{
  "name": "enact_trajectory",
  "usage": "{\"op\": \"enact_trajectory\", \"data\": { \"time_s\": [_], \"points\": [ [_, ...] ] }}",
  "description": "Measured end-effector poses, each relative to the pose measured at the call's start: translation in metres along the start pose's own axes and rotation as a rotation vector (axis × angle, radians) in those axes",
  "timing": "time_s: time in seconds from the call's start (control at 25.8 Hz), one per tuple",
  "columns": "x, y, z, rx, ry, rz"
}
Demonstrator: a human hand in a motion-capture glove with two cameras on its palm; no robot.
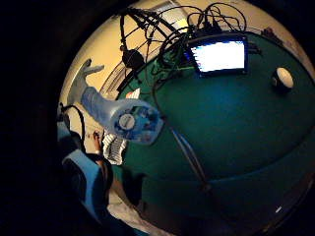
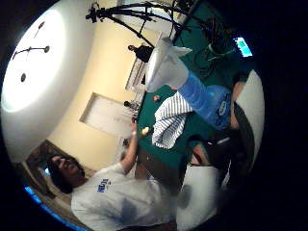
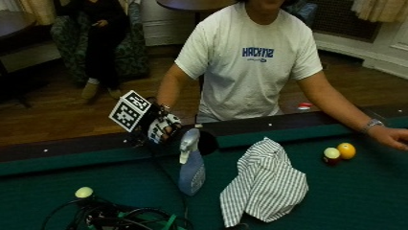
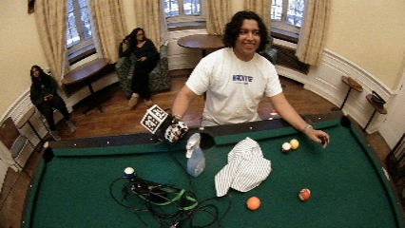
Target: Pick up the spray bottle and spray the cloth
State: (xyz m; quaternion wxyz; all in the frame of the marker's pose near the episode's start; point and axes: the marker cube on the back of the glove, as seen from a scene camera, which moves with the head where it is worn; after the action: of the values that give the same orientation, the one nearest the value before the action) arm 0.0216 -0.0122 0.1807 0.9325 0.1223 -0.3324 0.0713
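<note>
Tangled black and green cables (image 3: 121,215) lie nearest the outside camera, on the green felt of the pool table (image 3: 357,201), with a white cue ball (image 3: 84,192) just beside them.

The translucent blue plastic spray bottle with a pale grey trigger head (image 3: 190,165) stands upright on the felt, between the cables and the white-and-grey striped cloth (image 3: 265,184). The cloth is heaped in loose folds just beside the bottle; contact between the two cannot be confirmed.

The gloved right hand (image 3: 161,127) is held above the near rail, close to the trigger head but apart from it. Fingers look loosely curled; nothing is gripped. In both palm views the bottle (image 1: 123,115) (image 2: 192,86) is seen end-on and close, with nothing wrapped round it.

The bare left hand (image 3: 390,136) rests on the felt near a yellow ball (image 3: 346,150) and a maroon-and-white ball (image 3: 331,155), well apart from the bottle.

Handling, as judged:
- Bottle is rigid thin plastic, likely smooth, so some slip is to be expected. Fill level cannot be read, so weight is unknown; probably light to moderate.
- Narrow base, tall body: easily tipped if nudged at the head.
- Best taken at the neck under the trigger head, forefinger on the trigger, nozzle turned toward the cloth.
- Cloth is soft and limp; no support is needed for spraying.
</note>
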Motion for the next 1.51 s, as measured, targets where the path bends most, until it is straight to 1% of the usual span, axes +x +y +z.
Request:
{"op": "enact_trajectory", "data": {
  "time_s": [0.66,1.05,1.51],
  "points": [
    [-0.001,0.006,-0.005,0.012,0.047,0.015],
    [0.002,0.011,0.000,-0.071,0.042,0.051],
    [0.001,0.001,0.025,-0.132,0.003,0.087]
  ]
}}
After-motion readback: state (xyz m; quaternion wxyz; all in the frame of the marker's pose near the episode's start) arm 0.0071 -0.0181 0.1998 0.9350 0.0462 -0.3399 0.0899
